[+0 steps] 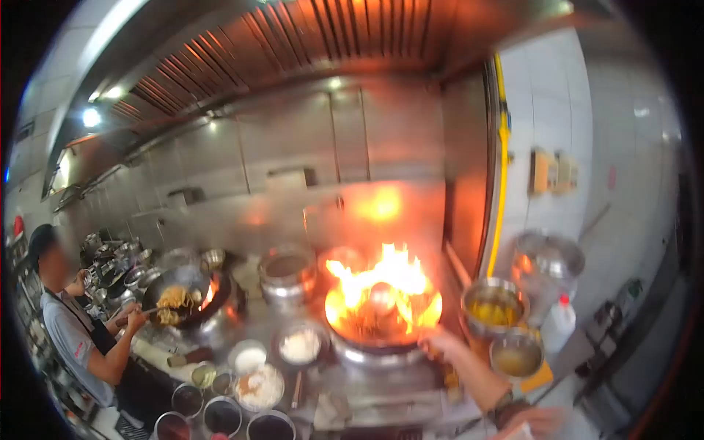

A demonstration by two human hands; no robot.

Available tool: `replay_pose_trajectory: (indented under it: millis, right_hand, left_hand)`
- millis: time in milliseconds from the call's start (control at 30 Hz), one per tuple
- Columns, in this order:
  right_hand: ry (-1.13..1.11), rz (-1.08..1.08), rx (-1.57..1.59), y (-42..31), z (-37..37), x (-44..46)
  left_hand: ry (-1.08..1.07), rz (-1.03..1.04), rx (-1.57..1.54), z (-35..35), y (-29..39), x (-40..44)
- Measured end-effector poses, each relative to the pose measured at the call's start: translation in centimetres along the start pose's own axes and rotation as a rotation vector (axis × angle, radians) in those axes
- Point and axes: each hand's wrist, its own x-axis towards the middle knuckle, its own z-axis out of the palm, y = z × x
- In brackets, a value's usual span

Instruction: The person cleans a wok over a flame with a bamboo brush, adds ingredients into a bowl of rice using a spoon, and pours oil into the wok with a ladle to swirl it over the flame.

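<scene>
1 flaring wok [372,336] is risking burns to the left hand [438,342], seemingly gripping its rim; I am not discerning the grip of the right hand [541,421].

Hood [315,37] ribbed metal, wall [403,132] smooth sheet metal with blurry shine, wok [385,345] metal-looking, finish lost in glare, pot [286,290] and bowl [495,324] shiny metal, bottle [560,324] smooth plastic, tiles [554,95] glossy, shirt [72,341] matt cloth, apron [139,389] dark matt cloth.

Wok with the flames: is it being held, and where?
The left hand appears to grip the wok at its right edge; blur hides whether by rim or handle.
</scene>
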Motion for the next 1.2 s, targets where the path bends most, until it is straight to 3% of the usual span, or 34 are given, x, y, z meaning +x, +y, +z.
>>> replay_pose_trajectory:
  millis: [33,67,167,267,300,367,433,533,567,633,700,767,800,833,900,933,1000,1033,1100,1200]
  right_hand:
    - [0.136,-0.1,-0.358,-0.1,0.3,0.0]
    - [0.127,-0.142,-0.591,-2.7,1.6,-3.4]
    - [0.175,-0.011,-0.88,-3.7,0.6,-6.1]
    - [-0.008,-0.007,-0.32,-4.2,0.1,-9.0]
    - [-0.003,0.007,-0.315,-4.0,0.3,-8.8]
    - [-0.128,0.078,0.363,-2.8,-0.2,-7.0]
    - [-0.176,0.094,0.473,-1.8,-0.1,-4.2]
    - [0.006,-0.017,0.035,-2.2,0.9,-2.9]
    - [-0.001,-0.016,0.034,-2.2,0.7,-3.3]
    - [0.07,-0.13,-0.507,-2.7,-0.3,-4.6]
    - [0.069,-0.086,-0.645,-3.9,-0.6,-6.7]
    - [-0.014,-0.024,-0.399,-4.1,-0.7,-8.2]
    - [-0.01,0.051,-0.093,-4.4,0.2,-8.9]
    - [-0.003,0.046,-0.09,-3.9,0.2,-7.9]
    - [-0.184,0.063,0.441,-1.8,-0.5,-4.4]
    - [-0.176,0.058,0.444,-1.6,0.0,-3.6]
    - [-0.06,-0.044,0.16,-1.9,1.4,-2.4]
    - [-0.063,-0.047,0.161,-1.9,1.3,-2.5]
    - [0.088,-0.191,-0.43,-1.7,0.9,-2.7]
    - [0.112,-0.148,-0.562,-2.8,0.8,-7.5]
  left_hand:
    - [0.0,-0.013,-0.014,-0.3,-0.6,-1.3]
    - [0.001,-0.032,-0.028,-0.6,-0.9,-2.7]
    - [0.001,-0.093,-0.064,-1.3,-1.8,-7.3]
    - [0.009,-0.145,-0.091,-1.5,-2.1,-10.6]
    - [0.011,-0.155,-0.097,-1.7,-2.1,-11.2]
    - [0.02,-0.154,-0.106,-1.7,-2.1,-12.1]
    - [0.023,-0.151,-0.112,-1.6,-2.0,-12.5]
    - [0.036,-0.147,-0.11,-1.7,-1.8,-12.9]
    - [0.042,-0.147,-0.109,-1.8,-1.7,-12.8]
    - [0.066,-0.15,-0.111,-1.9,-1.5,-13.0]
    - [0.088,-0.149,-0.115,-2.0,-1.4,-13.3]
    - [0.101,-0.152,-0.112,-2.1,-1.4,-13.6]
    - [0.104,-0.154,-0.117,-2.1,-1.4,-13.8]
    - [0.105,-0.151,-0.12,-2.1,-1.6,-14.0]
    - [0.1,-0.151,-0.129,-1.9,-1.5,-14.1]
    - [0.098,-0.149,-0.131,-1.8,-1.5,-14.2]
    - [0.099,-0.143,-0.134,-1.6,-1.3,-14.3]
    - [0.101,-0.14,-0.136,-1.6,-1.3,-14.4]
    - [0.111,-0.14,-0.137,-1.7,-1.1,-14.3]
    - [0.133,-0.145,-0.139,-1.7,-1.3,-14.7]
